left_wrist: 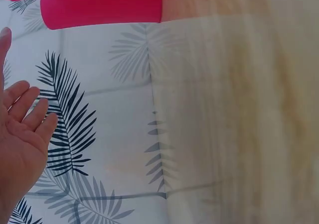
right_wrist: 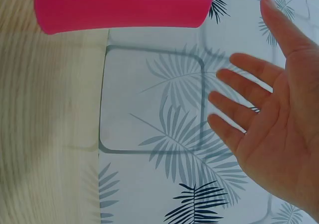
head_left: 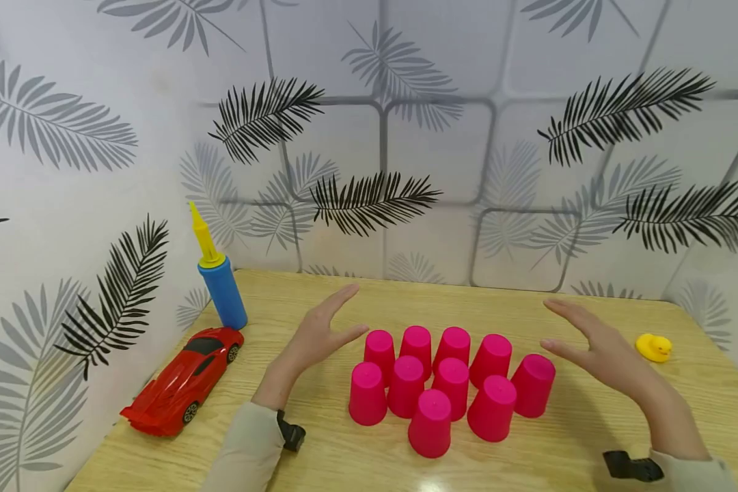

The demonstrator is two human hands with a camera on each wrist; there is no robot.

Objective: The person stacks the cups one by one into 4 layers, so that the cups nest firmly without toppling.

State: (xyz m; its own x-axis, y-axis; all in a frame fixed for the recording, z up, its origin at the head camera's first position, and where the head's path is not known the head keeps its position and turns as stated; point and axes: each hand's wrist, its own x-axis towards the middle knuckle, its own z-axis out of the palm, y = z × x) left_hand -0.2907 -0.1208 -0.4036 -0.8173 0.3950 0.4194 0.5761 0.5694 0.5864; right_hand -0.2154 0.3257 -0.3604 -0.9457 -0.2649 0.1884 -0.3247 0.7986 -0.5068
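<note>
Several pink cups (head_left: 432, 424) stand upside down in close rows on the wooden table. My left hand (head_left: 324, 333) hovers to the left of the group, thumb apart from the fingers, touching nothing. To the right of the cups my right hand (head_left: 609, 352) is held in the air the same way, its palm turned toward them. Both wrist views show relaxed fingers and bare palms: the left palm (left_wrist: 22, 139) lies below a pink cup edge (left_wrist: 104, 5), and the right palm (right_wrist: 276, 119) is beside another cup (right_wrist: 124, 7).
A red toy car (head_left: 187, 379) sits at the table's left side. Behind it stands a blue and yellow hand pump (head_left: 223, 290). A yellow rubber duck (head_left: 654, 347) is at the far right. The leaf-patterned wall (head_left: 430, 239) borders the table's back edge.
</note>
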